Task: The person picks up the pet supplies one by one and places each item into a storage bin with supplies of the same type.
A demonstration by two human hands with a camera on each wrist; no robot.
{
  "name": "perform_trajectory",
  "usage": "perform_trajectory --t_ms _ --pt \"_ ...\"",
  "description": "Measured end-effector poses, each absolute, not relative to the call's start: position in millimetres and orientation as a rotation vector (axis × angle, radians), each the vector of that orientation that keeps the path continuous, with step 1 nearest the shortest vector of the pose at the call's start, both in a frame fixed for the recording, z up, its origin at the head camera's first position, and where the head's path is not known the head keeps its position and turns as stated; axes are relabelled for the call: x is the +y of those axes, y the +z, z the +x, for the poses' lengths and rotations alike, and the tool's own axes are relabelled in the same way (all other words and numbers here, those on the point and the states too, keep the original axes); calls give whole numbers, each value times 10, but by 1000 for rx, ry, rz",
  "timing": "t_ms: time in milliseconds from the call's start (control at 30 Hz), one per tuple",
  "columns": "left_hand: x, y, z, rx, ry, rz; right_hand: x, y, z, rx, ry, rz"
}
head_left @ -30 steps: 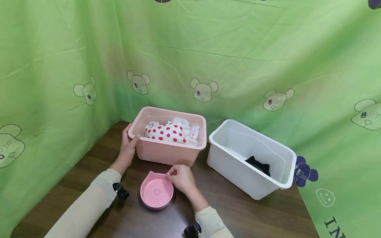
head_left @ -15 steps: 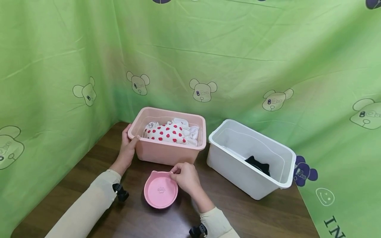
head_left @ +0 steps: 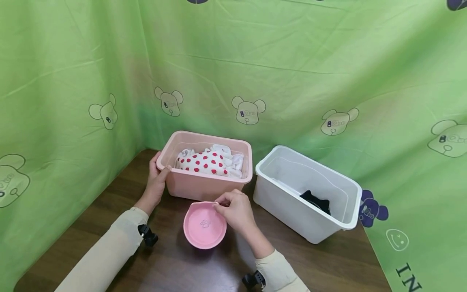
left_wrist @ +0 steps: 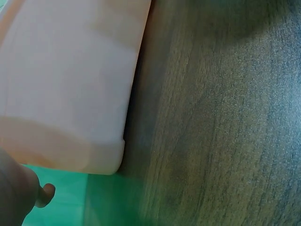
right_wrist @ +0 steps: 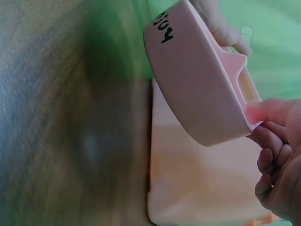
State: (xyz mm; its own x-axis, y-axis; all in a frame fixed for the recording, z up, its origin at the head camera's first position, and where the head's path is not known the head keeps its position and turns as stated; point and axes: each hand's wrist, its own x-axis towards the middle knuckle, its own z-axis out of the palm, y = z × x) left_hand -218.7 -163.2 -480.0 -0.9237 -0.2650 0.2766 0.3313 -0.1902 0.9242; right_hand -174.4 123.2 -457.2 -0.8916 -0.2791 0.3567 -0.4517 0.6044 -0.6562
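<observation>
A pink pet bowl [head_left: 204, 231] with cat-ear points on its rim and a paw print inside hangs above the table. My right hand [head_left: 238, 213] pinches it by the ear at its right rim, between thumb and curled fingers. In the right wrist view the bowl [right_wrist: 193, 80] shows dark lettering on its side, and a gap separates it from the table. My left hand [head_left: 155, 186] grips the left end of a pink bin [head_left: 204, 188], thumb over the rim. Inside that bin lies a white cloth bundle with red dots [head_left: 204, 163].
To the right stands a white bin [head_left: 288, 213] with a black, cat-eared thing [head_left: 315, 201] inside, partly hidden by the front wall. Both bins stand on a dark wooden table [head_left: 175, 271]. A green printed curtain [head_left: 292, 73] hangs behind and at the sides.
My right hand has lifted the bowl off the table and carried it rightward and toward the pink bin. The left hand and both bins have stayed in place.
</observation>
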Motion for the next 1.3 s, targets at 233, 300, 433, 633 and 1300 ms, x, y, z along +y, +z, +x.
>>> perform_trajectory --t_ms 233,300,433,633,1300 --pt "-1627 -4785 -2173 -1718 -2158 -59 1327 -4407 -1770 -2541 1131 668" --pt "-1629 -4782 -2173 -1724 -2153 -60 1358 -4358 -1781 -2513 1110 695" --pt "-1631 -4789 -2171 -1737 -2148 -61 1433 -4289 -1804 -2469 1077 743" --pt "-1639 -4787 -2169 -1756 -2136 -57 1562 -4177 -1838 -2426 1029 796" --pt "-1755 -4708 -2121 -1870 -2151 -93 2103 -3795 -1894 -2359 883 791"
